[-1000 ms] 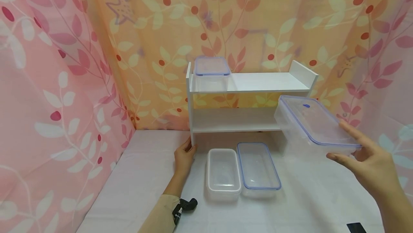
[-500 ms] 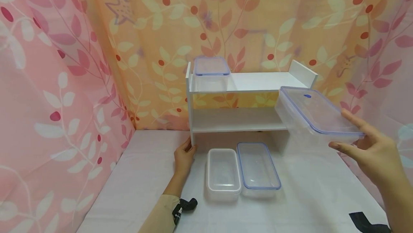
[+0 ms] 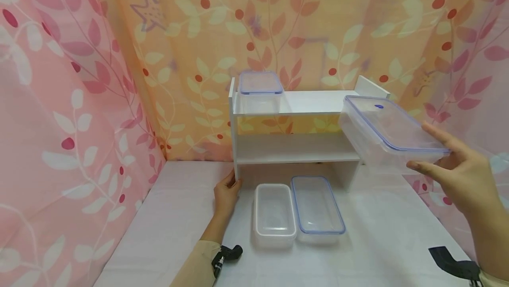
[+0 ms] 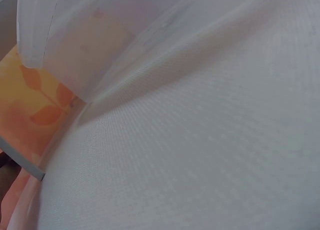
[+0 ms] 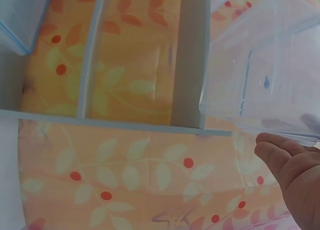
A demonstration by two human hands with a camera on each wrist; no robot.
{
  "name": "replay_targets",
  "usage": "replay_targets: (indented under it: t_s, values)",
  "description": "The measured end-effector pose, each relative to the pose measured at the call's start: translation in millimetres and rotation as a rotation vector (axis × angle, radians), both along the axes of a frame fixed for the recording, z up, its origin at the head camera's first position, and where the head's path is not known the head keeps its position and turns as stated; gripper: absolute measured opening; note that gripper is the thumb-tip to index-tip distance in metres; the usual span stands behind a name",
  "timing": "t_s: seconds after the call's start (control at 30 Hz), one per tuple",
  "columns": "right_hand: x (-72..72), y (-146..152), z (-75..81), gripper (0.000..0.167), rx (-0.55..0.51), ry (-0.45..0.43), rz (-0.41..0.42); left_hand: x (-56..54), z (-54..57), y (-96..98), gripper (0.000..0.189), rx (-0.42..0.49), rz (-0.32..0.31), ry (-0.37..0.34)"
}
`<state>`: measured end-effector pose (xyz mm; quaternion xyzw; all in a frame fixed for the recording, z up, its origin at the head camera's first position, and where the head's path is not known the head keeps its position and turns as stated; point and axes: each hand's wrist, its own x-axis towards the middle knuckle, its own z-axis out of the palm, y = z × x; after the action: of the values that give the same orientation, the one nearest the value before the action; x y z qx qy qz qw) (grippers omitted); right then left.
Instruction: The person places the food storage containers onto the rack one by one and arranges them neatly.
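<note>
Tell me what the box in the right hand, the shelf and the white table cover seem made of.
Box: likely smooth, translucent plastic; its walls are see-through.
Shelf: perhaps painted or laminated board, judging by its flat white panels; the core is hidden.
Table cover: probably matte cloth; a fine weave shows.

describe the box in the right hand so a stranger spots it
Start at the white shelf unit. In front of its right end, a right hand holds a clear box. Its blue-edged lid bears a small dark-blue mark, and it is the only box held in the air.
</note>
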<state>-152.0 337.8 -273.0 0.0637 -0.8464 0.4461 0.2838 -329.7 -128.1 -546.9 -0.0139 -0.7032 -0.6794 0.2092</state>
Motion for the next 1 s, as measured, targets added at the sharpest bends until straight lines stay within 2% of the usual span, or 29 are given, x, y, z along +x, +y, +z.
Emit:
replay_targets:
  t_s: [0.23, 0.57, 0.73, 1.0]
  values:
    - [-9.1, 2.7, 14.4, 0.080, 0.010, 0.008, -0.006, 1.9, 0.2, 1.2, 0.049, 0.014, -0.013, -0.001]
    - [-20.8, 0.8, 34.2, 0.078, 0.034, -0.025, -0.032, -0.3, 1.3, -0.2, 0.049, -0.029, 0.016, -0.010]
    - [-27.2, 0.0, 41.5, 0.079, 0.029, -0.025, -0.011, -2.4, -0.5, -1.2, 0.049, -0.038, 0.008, 0.013]
    - [-33.8, -3.8, 51.9, 0.080, 0.062, -0.058, 0.005, -1.9, -2.0, -1.9, 0.049, -0.039, 0.007, 0.004]
